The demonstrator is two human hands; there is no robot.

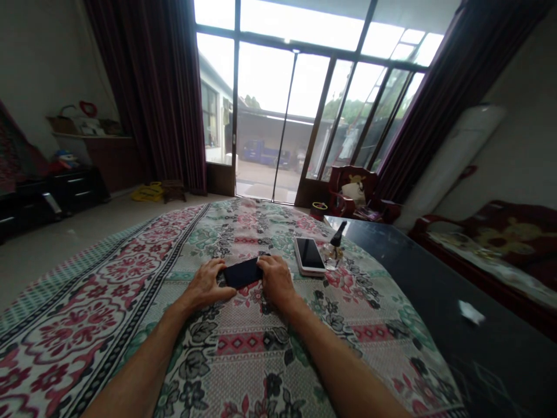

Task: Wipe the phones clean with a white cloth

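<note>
A dark smartphone [242, 273] lies sideways between my two hands, just above or on the flowered cloth; I cannot tell which. My left hand [209, 284] holds its left end, with the thumb along the near edge and the fingers at the far side. At the other end, my right hand [277, 281] is closed round the corner, and its fingertips are partly hidden. Right of that hand, a white device with a black screen [310, 254] lies flat. Beside it stands a small clear glass bottle [334, 256] with a tall black top.
The patterned tablecloth [243, 360] covers the table under my arms. A black glossy surface [418, 290] adjoins on the right, with a crumpled white scrap [471, 312] on it. Carved wooden seats [500, 238] stand beyond. Ahead are glass doors [270, 116] and dark curtains [161, 87].
</note>
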